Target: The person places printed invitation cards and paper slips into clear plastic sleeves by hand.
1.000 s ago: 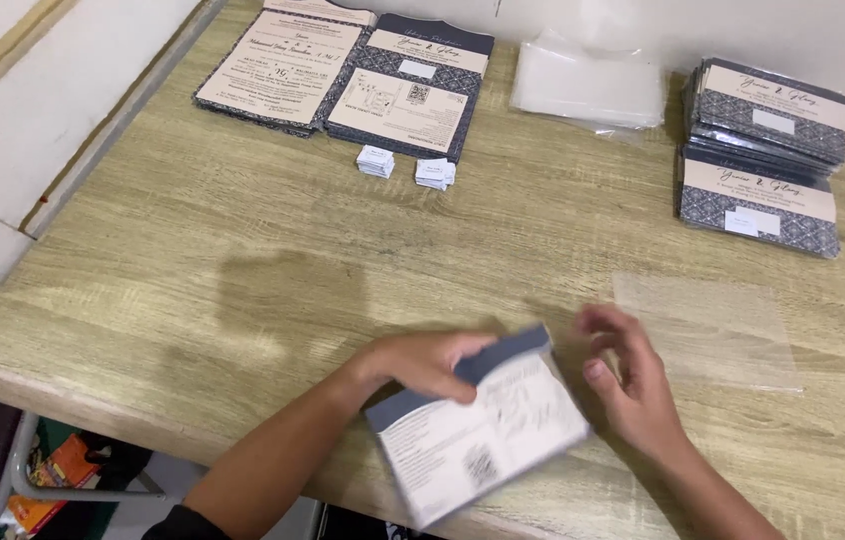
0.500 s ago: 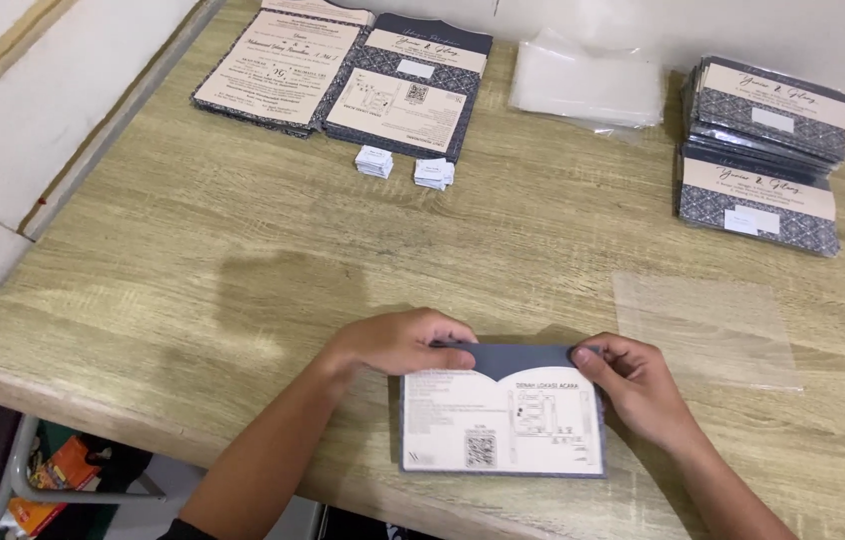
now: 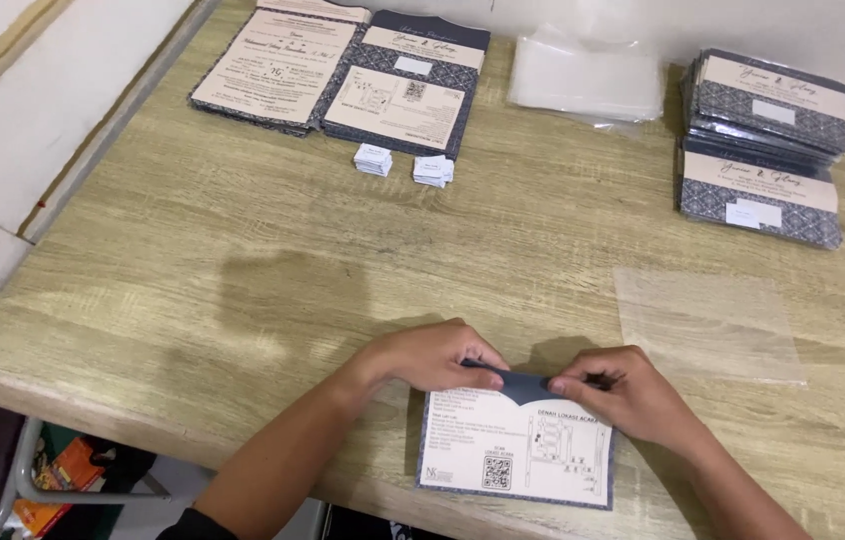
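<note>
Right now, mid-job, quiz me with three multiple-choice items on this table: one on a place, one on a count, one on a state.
1. Where does the clear plastic sleeve lie?
A. right of the hands on the table
B. under the left hand
C. on the far left stack

2. How many small white label piles sit near the far card stacks?
A. one
B. two
C. four

3. What are both hands doing to the card envelope?
A. lifting it off the table
B. resting apart from it
C. pressing its dark flap at the top edge

Answers: 1 A, the sleeve lies flat beyond the right hand. 2 B, two piles sit side by side. 3 C, the left hand and right hand have fingertips on the flap while the envelope lies flat.
</note>
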